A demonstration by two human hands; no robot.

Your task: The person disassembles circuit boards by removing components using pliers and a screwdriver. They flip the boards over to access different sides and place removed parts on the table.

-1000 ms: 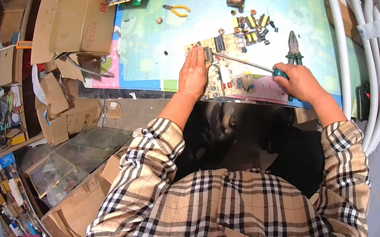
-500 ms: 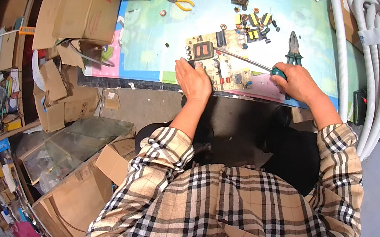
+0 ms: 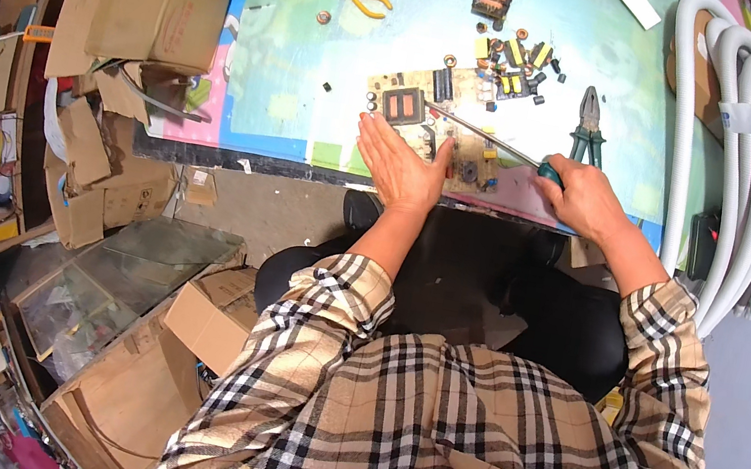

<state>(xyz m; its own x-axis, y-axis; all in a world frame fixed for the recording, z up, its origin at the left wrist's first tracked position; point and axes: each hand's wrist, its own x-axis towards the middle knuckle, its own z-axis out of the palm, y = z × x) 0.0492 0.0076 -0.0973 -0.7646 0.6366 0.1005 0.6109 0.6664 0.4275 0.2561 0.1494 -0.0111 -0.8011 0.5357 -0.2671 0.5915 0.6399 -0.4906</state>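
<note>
Listing what I see: right hand (image 3: 584, 203) gripping screwdriver (image 3: 549, 173); left hand (image 3: 404, 167) spread, empty, at the board (image 3: 468, 83); parts (image 3: 516, 54), loose; transformer (image 3: 404, 106), still on the board.

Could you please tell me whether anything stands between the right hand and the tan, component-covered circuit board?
Only the teal-handled metal screwdriver, held in the right hand, spans the gap to the circuit board; nothing else visible lies between.

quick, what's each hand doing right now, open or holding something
Left hand: open, at the near left part of the circuit board.
Right hand: closed, holding a screwdriver by its handle.
</note>
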